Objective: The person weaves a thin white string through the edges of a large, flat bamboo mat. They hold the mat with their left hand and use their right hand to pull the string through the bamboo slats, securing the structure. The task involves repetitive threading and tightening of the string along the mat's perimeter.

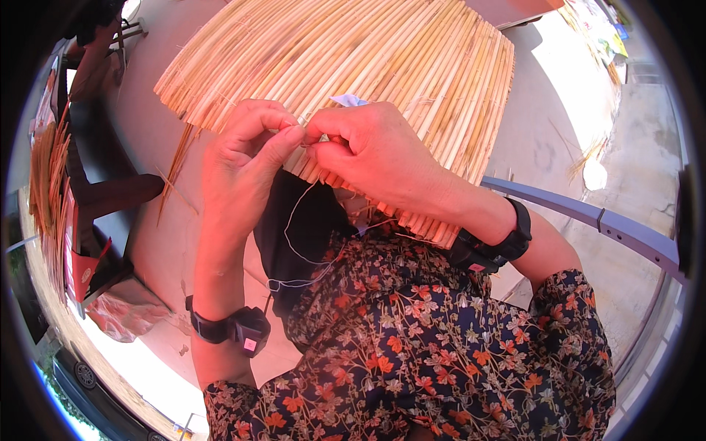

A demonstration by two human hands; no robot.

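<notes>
A mat of straw-coloured reeds (316,66), laid side by side and bound with thin stitching, slopes away from my lap. Over its near edge the fingertips of my left hand (239,162) and my right hand (379,151) meet, both closed in a pinch. Between them is a bit of white thread, mostly covered by the fingers. Below, the thread (288,224) hangs in a loose curve down to my lap, with a small tangle near my left wrist. A pale blue scrap (348,100) shows on the mat just behind my right hand.
To the left stands a dark chair-like frame (110,195) beside a bundle of brown reeds (50,180). A grey metal bar (566,206) runs along the right. A crumpled reddish plastic sheet (129,312) lies on the floor at lower left. Loose stalks (176,173) hang beside the mat.
</notes>
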